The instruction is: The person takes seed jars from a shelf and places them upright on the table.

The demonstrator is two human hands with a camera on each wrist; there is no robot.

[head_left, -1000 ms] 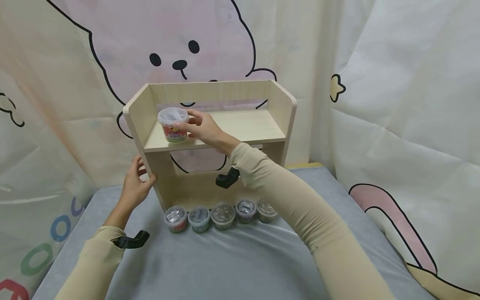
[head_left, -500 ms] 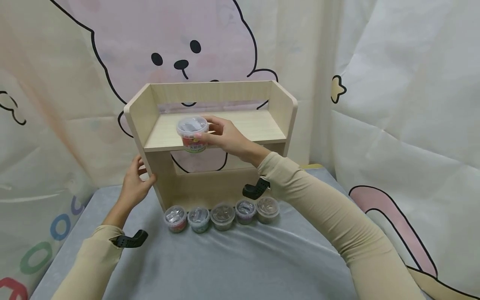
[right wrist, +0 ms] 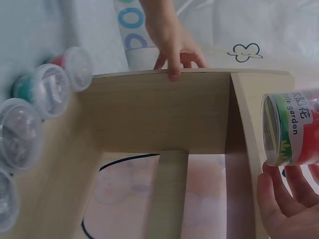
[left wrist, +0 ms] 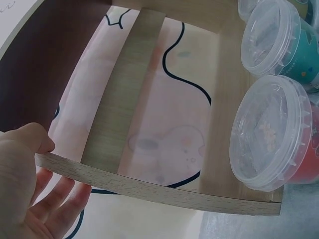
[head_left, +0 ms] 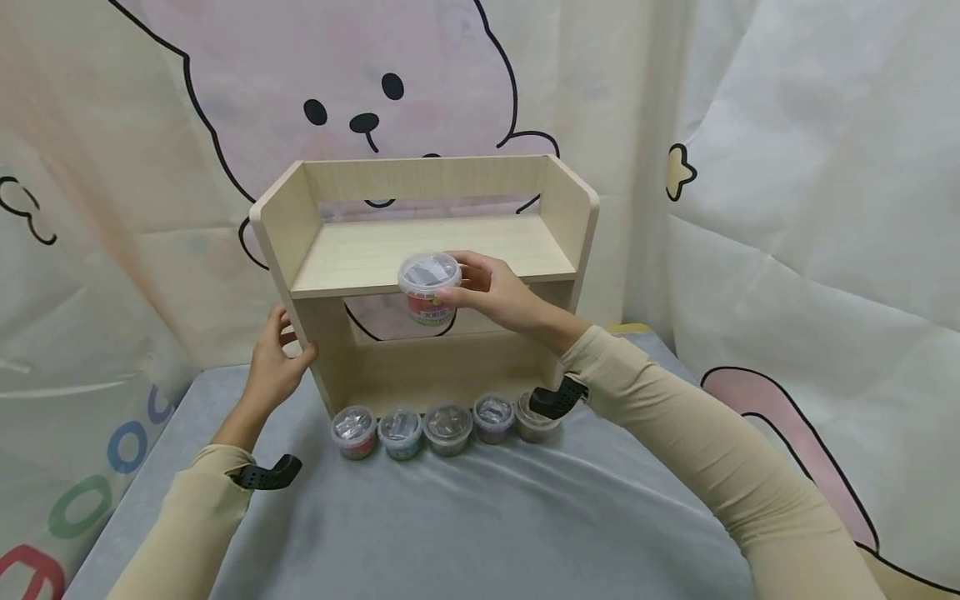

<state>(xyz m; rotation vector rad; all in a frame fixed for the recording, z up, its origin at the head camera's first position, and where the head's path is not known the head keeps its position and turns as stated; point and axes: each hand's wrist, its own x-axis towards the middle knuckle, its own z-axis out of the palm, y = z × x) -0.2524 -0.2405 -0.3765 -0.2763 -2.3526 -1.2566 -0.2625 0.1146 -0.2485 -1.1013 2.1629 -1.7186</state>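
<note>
My right hand (head_left: pixel 501 293) holds a clear-lidded plastic tub (head_left: pixel 430 302) with a red and green label, in front of the upper board of a small wooden shelf (head_left: pixel 438 242). Its label reads "little garden" in the right wrist view, where the tub (right wrist: pixel 294 127) lies sideways above the curled fingers (right wrist: pixel 299 186). At the shelf's left side, my left hand (head_left: pixel 276 364) grips the edge of the side panel. The left wrist view shows the thumb on the inner face of that panel (left wrist: pixel 164 193) and the fingers (left wrist: pixel 62 199) on the outer face.
Several lidded tubs (head_left: pixel 447 429) stand in a row along the shelf's lower front. The shelf stands on a table with a grey-blue cloth (head_left: pixel 420 525). Printed curtains (head_left: pixel 600 100) hang behind and at both sides. A black band device (head_left: pixel 558 398) sits on the right wrist.
The right hand has carried the tub rightward and down, from above the upper board's left end to before its front edge. The left hand stays on the side panel.
</note>
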